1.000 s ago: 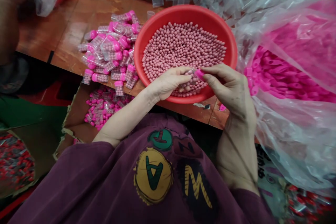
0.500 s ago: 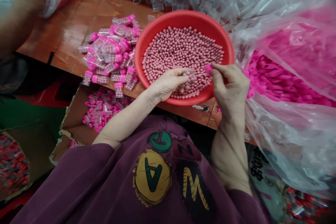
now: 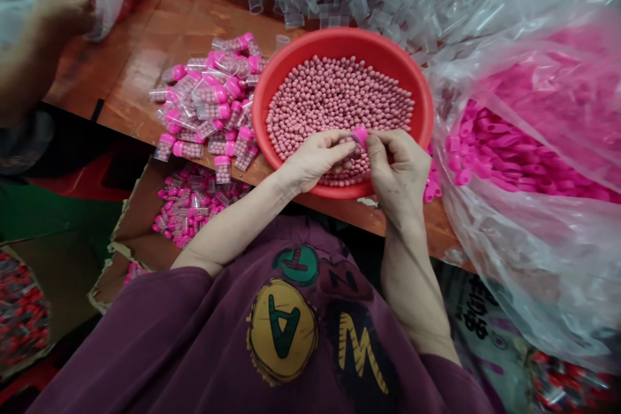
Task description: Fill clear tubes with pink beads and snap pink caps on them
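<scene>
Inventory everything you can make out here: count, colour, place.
Table: one, reddish-brown, across the top
Basin: one, red, on table
Beads: uncountable, dusty pink, in basin
Capped tubes: dozens, clear and pink, left of basin
Cartons: two, brown, lower left
Loose tubes: many, clear, behind basin
Pink pieces: many, bright pink, right side
Plastic bags: at least two, clear, right and upper left
Red pieces: many, red, lower left and lower right
Other person's hand: one, upper left
Held tube: one, clear, over basin
Held cap: one, pink, at its end
Shirt: one, purple, bottom
Left hand: one, on held tube
Right hand: one, on held cap
</scene>
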`<state>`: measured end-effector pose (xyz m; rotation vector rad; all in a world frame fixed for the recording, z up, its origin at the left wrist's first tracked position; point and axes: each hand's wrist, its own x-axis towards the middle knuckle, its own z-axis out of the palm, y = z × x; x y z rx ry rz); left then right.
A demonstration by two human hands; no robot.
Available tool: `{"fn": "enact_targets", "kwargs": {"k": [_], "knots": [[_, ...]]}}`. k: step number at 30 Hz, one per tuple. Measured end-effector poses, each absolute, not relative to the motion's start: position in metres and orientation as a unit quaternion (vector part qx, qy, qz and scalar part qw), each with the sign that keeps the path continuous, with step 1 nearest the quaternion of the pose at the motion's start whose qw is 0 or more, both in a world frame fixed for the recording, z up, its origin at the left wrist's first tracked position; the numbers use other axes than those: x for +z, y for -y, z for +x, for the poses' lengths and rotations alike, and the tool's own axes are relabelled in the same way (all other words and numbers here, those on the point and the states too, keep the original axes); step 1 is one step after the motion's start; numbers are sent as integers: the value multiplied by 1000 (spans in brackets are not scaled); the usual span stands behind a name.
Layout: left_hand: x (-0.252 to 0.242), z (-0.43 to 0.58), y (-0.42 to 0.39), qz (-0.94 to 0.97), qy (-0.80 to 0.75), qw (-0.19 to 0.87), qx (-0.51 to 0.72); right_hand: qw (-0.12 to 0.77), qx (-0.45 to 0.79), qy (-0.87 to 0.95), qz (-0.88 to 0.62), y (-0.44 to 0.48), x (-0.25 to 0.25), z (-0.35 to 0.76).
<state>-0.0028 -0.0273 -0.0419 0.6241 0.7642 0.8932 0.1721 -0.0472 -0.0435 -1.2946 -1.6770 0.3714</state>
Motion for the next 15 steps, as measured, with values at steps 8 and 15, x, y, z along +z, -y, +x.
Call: {"fn": "enact_targets", "kwargs": {"k": [8,15], "knots": [[-39,-2,30,291,-359,782,418,486,28,740,-464,41,-53,175],[-33,-4,32,290,-354,800,388,488,110,705,-503,49,-47,178]]}}
